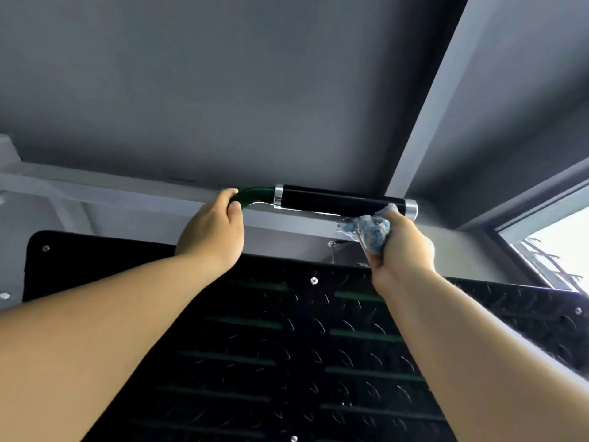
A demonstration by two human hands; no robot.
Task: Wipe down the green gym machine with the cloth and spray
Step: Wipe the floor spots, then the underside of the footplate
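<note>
Arms reach overhead: left hand (213, 229) grips the green bar (256, 195) beside its black handle (341, 203), while right hand (403, 247) clutches a blue cloth (371, 229) pressed against the handle's right end, above a black panel (287, 346).

Your one camera sits on your head and tilts up, so it looks past your raised arms to the grey ceiling (223, 74). It is close in: your left hand (213, 231) on the green bar (258, 194) and your right hand (404, 250) with the cloth (373, 229) sit in the middle of the wide picture. The black panel (287, 346) fills the bottom, and a window (561, 244) peeks in at the right edge.
</note>
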